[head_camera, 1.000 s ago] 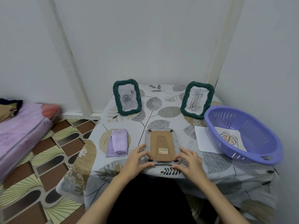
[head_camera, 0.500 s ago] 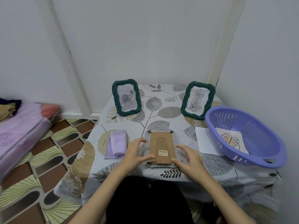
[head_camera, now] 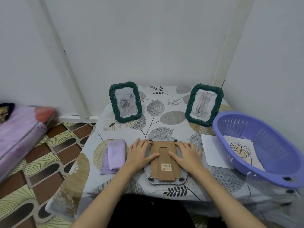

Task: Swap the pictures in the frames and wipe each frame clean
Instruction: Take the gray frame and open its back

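Face down at lower centre of the worktop [head_camera: 164, 102]: a grey frame [head_camera: 165, 181], cardboard backing [head_camera: 154, 165] up, long axis running from the near edge toward the wall, stand strip [head_camera: 165, 162] down the middle with its barcode sticker toward the near end. Laid that way, presumably, to get at the small black clips on the corners and free the backing. Left hand [head_camera: 139, 153] flat on the left side, fingers straight and reaching toward the upper left clip, thumb lying across the cardboard; nothing gripped. Right hand [head_camera: 185, 153] mirrored on the right side, fingers extended to the upper right clip, thumb on the backing, likewise pressing and not clasping. Both probably steadying the frame while working the top clips; whether those clips are turned yet, cannot tell. Folded purple cloth [head_camera: 115, 153] just left of the left hand, handy for the wiping. Two green frames upright near the wall: the rose picture frame [head_camera: 125, 102] at centre left, the sketch frame [head_camera: 204, 104] at centre right, both facing forward and tilted back. Purple basket [head_camera: 263, 167] at right holding a leaf drawing [head_camera: 241, 148], a blank sheet [head_camera: 212, 150] partly beneath its rim, likely spare pictures waiting for the swap.
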Demonstrator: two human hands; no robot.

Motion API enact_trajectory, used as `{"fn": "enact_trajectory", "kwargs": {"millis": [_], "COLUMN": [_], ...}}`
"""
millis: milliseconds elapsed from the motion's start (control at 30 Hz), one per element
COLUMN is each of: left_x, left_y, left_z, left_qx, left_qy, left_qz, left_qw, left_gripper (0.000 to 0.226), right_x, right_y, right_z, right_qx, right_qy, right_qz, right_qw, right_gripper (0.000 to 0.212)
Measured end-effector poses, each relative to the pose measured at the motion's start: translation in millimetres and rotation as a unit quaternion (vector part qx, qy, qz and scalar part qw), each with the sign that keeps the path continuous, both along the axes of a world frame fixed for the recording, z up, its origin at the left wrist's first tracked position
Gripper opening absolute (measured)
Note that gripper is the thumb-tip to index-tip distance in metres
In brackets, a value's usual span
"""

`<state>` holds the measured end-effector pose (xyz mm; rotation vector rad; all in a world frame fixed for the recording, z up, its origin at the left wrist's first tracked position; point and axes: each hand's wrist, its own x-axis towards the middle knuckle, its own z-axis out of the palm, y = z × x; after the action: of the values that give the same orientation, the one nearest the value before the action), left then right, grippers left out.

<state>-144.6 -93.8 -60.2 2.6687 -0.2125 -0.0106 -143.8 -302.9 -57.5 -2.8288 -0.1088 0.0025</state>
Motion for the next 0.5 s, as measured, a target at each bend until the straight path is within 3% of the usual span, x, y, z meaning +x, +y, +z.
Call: {"fn": "enact_trajectory", "kwargs": {"millis": [167,333,500], "left_x": [-0.7,0.2,3.1], "left_y": [1.4,1.3,-0.5], "left_z": [0.4,1.9,5.5], "left_qx": [0.033,0.093,0.134], "left_qy": [0.0,-0.01,0.005], "left_qz": [-0.001,-0.007,-0.013], "left_qw": [0.999,0.996,0.991], "left_gripper": [0.077,0.124,0.133], "right_x": [-2.1,-1.4,2.1], "right_y": [-0.7,0.1,1.7], "right_z": [2.3,8.9,13.0], "right_qx": [-0.007,-0.028,-0.028], "right_qy": [-0.011,-0.003,0.02], "right_qz": [0.011,0.022,0.025], "right_qw": [1.0,0.999,0.999], "right_gripper": [0.058,0.058,0.061]}}
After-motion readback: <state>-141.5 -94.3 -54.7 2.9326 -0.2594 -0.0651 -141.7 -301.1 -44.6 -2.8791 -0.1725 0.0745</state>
